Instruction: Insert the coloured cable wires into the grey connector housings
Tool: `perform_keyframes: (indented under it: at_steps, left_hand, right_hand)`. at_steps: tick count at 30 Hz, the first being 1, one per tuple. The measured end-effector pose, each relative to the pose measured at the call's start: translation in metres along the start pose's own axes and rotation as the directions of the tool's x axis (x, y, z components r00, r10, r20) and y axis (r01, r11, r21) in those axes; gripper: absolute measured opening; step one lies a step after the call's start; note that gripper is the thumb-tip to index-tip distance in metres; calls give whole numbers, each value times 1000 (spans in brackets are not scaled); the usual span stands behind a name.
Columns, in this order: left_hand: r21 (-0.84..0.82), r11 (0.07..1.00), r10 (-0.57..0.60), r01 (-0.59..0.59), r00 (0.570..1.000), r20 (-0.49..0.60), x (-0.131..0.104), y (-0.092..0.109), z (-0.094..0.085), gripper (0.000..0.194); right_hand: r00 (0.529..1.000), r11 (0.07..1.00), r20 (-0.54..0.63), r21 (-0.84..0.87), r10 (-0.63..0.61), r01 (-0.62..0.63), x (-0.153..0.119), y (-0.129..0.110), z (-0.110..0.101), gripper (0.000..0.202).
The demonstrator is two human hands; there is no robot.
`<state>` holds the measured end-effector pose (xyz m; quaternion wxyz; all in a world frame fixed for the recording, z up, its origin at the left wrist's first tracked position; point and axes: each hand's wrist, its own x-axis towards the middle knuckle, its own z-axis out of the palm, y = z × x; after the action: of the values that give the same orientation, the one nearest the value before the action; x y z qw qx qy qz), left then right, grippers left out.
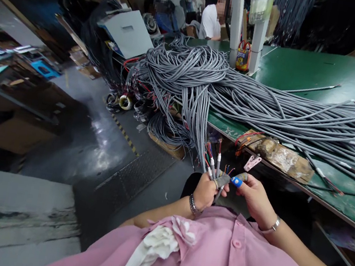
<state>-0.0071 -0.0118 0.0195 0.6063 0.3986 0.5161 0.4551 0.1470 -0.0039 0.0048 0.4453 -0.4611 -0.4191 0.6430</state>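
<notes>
In front of my chest, my left hand [208, 190] is closed around several grey cables [200, 148], with grey wrapping on its thumb. White-sleeved cable ends [212, 162] with thin coloured wires stick up out of that grip. Close by on the right, my right hand [254, 194] pinches at the thin wires [230, 171] of one cable end, with blue tape around its thumb and a wrapped forefinger. The wire tips between those fingers are too small to make out. From the left hand the cables run up to a large grey cable bundle [188, 65] on the bench.
The green bench [309, 66] carries the bundle and, at its edge, a taped board [281, 158] and a pink clip [252, 163]. More cable coils [171, 130] lie below. A grey box [130, 33] stands left; a person in white [210, 21] sits behind the bench.
</notes>
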Motion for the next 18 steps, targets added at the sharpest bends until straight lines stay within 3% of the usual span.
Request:
perform_keyframes:
  at_steps: [12, 18]
  left_hand:
    - [6, 999, -39, 39, 995, 91, 3, -7, 5, 36]
    - [-12, 1000, -2, 3, 998, 55, 3, -8, 5, 32]
  right_hand:
    - [996, 999, 93, 34, 16, -20, 0, -11, -4, 26]
    - [1000, 999, -1, 47, -8, 8, 2, -5, -1, 24]
